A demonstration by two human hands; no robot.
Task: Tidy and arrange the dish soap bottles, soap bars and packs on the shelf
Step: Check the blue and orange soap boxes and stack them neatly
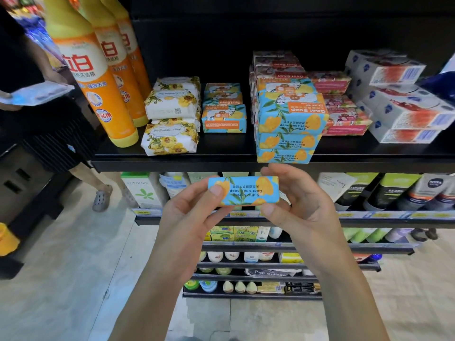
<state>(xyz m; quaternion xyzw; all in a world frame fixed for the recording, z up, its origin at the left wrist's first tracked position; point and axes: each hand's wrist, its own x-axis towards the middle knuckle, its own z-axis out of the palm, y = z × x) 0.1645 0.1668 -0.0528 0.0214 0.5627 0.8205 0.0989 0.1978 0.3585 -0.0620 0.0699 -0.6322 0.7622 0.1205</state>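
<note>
Hands are meeting in the middle of the head view, just below the front edge of the top shelf [172,164]: the left hand [189,217] and the right hand [295,205] are each pinching one end of a blue goat's-milk soap bar [243,191] between thumb and fingers, holding it level in the air with its print upside down, clear of the shelf. Judging by the layout, the tidying is running partway. At upper left the orange dish soap bottles [98,77] are standing in a row going back, the floral packs [172,114] are sitting stacked beside them, and a small stack of blue bars [224,116] is lining up next to those. Work seems to be waiting right of centre, where the tall blue stack [290,124] of matching bars is jutting over the shelf lip just above the held bar, the pink bars [344,116] beside it are lying slightly askew, and the white boxes [398,104] at upper right are sitting angled in a loose pile. The held bar probably belongs with the tall blue stack. The shelf is showing as a black board with a dark back panel; lower shelves [369,222] carrying tubes and bottles are stepping down beneath it, a pale floor [73,267] is spreading below, and another person [37,124] is standing at the left edge holding a flat pack [37,97].
</note>
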